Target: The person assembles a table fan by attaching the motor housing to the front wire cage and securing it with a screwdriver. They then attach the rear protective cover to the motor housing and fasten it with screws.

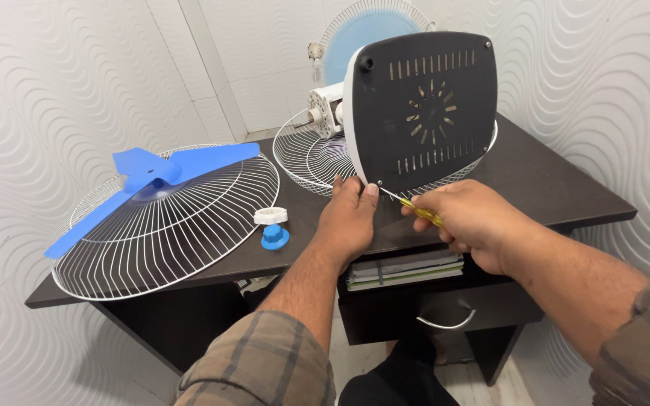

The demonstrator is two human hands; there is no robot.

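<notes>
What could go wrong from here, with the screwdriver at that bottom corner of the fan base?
1. The screwdriver in the right hand meets the corner of the dark fan base right beside the left hand's fingertips; a slip might jab them.
2. The base stands on edge, steadied only by the left hand, so it may tip.
3. The wire grille carrying the blue blade overhangs the table edge and could get knocked off.
</notes>
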